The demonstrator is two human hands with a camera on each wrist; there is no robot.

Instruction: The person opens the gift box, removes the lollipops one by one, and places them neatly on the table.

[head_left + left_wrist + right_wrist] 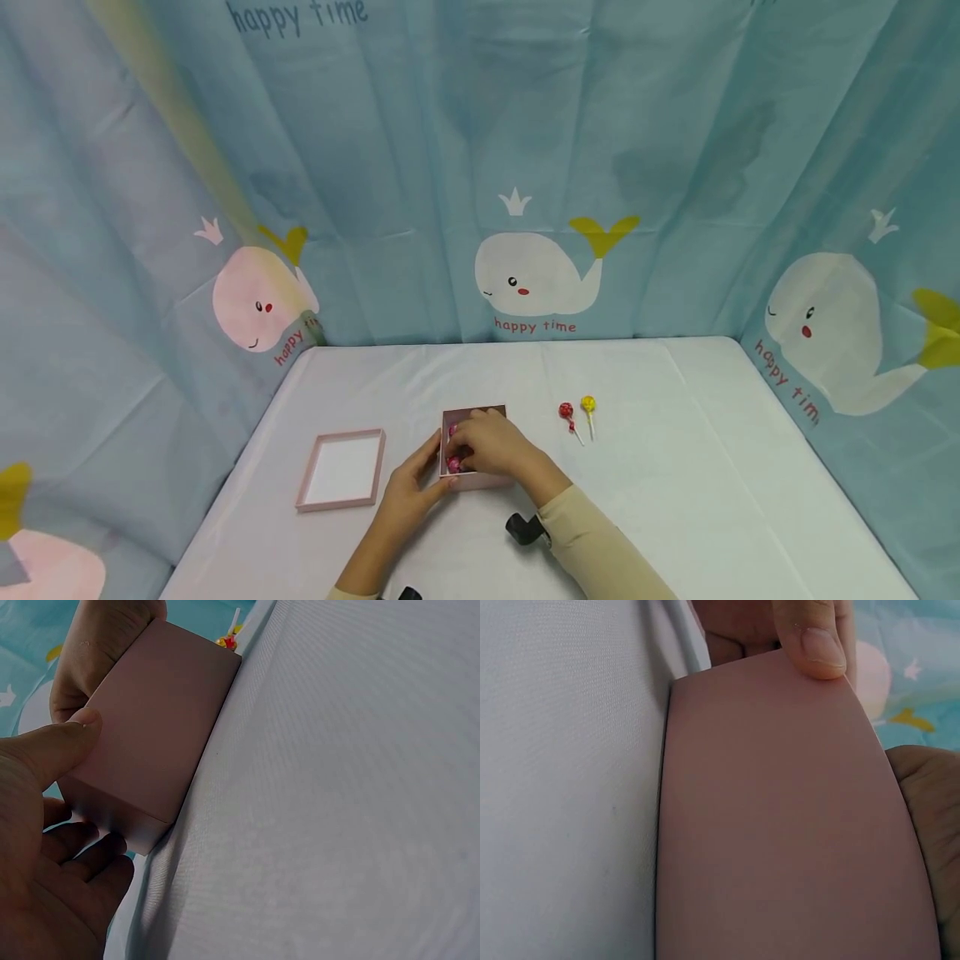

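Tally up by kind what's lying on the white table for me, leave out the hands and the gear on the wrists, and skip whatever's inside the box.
Pink box: 1
Pink-rimmed lid: 1
Red lollipop and yellow lollipop: 2
Total: 4

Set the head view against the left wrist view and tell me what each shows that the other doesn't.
Only the head view shows the shallow pink lid, the shiny pink items inside the box, and the beige right sleeve.

Only the left wrist view shows the box's outer left wall, beside the left fingers.

Both show the box, the left hand, part of the right hand, the white tabletop, the patterned curtain and the lollipops, small and partly hidden in the wrist view.
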